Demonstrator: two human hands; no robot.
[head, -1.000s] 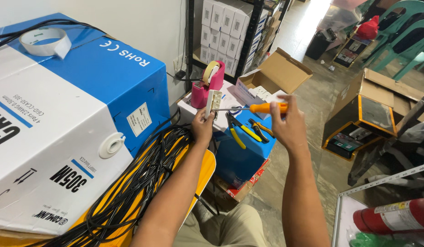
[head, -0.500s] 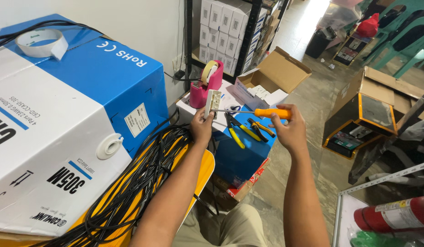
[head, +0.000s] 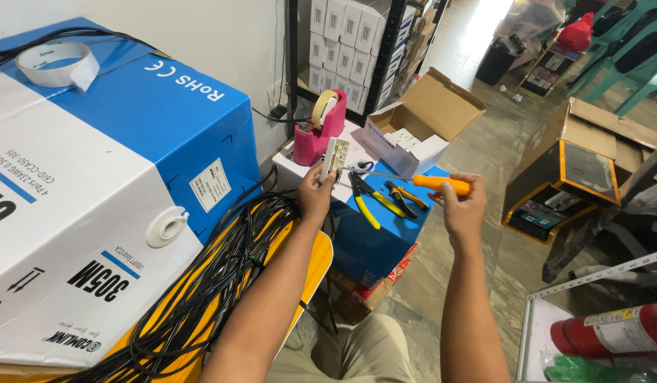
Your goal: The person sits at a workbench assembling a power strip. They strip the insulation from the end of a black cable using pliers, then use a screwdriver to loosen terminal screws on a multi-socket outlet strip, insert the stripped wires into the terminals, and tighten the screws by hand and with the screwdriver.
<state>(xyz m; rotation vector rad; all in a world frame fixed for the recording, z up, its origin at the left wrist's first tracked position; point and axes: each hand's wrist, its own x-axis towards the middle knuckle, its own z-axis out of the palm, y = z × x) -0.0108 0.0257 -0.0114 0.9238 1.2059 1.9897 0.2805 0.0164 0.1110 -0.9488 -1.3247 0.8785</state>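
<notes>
since the frame half a second back, both forearms have risen a little and the orange-handled screwdriver [head: 413,180] now lies level, its thin metal shaft pointing left to the small white plastic wall-plate part [head: 335,159].

nearest the camera, a thick bundle of black cable [head: 208,291] spills over a yellow chair seat [head: 316,264] beside the big blue and white cardboard box [head: 116,213]. above that, the left hand [head: 314,195] is closed around the lower end of the white part, holding it upright, thumb and fingers pinched on its sides. the right hand [head: 460,207] is curled shut on the orange handle, fingers wrapped over it.

to do this well, i judge the tip should sit squarely in the fastener before any turn, shaft in line with it, the left hand bracing the part so it cannot twist.

beyond the hands, yellow-handled pliers [head: 367,202] lie on a blue box top [head: 374,241], with a pink tape dispenser [head: 320,131] and an open cardboard carton [head: 421,124] farther off.
</notes>
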